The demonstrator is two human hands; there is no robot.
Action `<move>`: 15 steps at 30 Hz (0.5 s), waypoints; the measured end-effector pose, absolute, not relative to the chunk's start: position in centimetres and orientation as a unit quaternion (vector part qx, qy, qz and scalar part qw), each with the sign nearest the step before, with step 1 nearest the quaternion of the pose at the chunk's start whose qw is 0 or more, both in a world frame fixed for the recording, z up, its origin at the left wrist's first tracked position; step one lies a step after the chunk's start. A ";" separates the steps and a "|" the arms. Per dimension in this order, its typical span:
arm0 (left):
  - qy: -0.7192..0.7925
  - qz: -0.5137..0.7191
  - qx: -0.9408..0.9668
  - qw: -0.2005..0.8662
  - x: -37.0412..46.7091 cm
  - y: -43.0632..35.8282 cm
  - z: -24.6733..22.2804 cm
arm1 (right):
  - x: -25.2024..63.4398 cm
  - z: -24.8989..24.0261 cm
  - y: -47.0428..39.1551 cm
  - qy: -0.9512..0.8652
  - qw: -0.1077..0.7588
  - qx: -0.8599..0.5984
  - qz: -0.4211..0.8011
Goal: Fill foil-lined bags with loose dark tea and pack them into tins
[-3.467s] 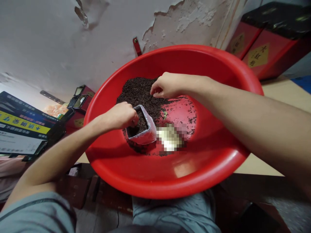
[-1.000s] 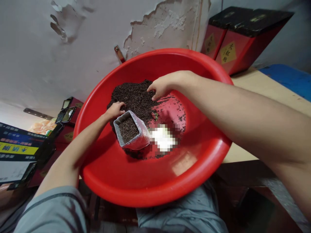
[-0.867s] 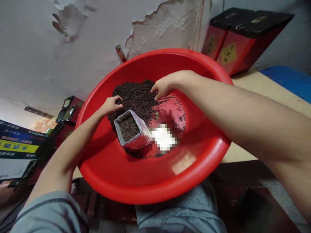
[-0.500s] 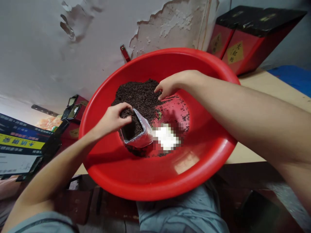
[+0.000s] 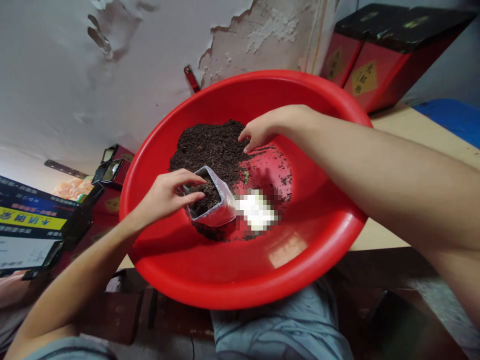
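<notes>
A clear plastic bag [image 5: 225, 206], square at the mouth and partly filled with dark soil, leans in the red basin [image 5: 240, 295]. At its opening is my left hand [image 5: 170, 195], fingers and thumb apart over the soil inside. Behind the bag lies a heap of loose dark soil [image 5: 210, 142]. My right hand [image 5: 260, 131] rests at the heap's right edge, thumb and finger parted, nothing visible between them; its other fingers are partly hidden. A white, pixelated patch [image 5: 257, 210] beside the bag cannot be made out.
Red tins with black lids [image 5: 369, 75] stand on the wooden table [image 5: 423, 135] at right, near a blue item [image 5: 452, 117]. Smaller dark red boxes [image 5: 108, 200] and a printed box [image 5: 32, 220] are at left. A peeling wall [image 5: 258, 37] rises behind the basin.
My left hand has lowered slightly and its fingers have spread; soil that was in its grasp now lies in the bag's mouth. My right hand has stayed almost still.
</notes>
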State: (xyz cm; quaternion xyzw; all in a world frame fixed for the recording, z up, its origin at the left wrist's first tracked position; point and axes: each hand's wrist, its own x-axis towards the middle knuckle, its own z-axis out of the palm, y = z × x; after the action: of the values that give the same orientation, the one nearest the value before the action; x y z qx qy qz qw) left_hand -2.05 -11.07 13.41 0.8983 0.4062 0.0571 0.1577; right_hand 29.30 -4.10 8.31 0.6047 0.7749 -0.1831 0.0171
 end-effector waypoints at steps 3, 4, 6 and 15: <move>0.453 0.092 0.873 0.158 -2.4 -8.9 13.8 | 29.3 8.1 -4.2 0.761 -0.008 0.617 -0.201; 0.467 0.105 0.863 0.159 -2.4 -7.7 13.6 | 29.3 8.0 -4.2 0.760 -0.011 0.616 -0.205; 0.487 0.128 0.850 0.151 -2.2 -4.8 12.8 | 29.2 7.8 -4.3 0.768 -0.010 0.608 -0.201; 0.628 -0.063 0.774 0.054 -0.5 4.7 4.4 | 29.0 8.3 -4.8 0.772 0.043 0.605 -0.192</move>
State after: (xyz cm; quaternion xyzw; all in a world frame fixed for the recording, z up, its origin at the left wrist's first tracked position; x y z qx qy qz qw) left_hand -0.51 4.69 4.36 0.7739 0.6279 -0.0628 0.0539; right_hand 28.95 -4.80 8.32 0.6046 0.7719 -0.1916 0.0429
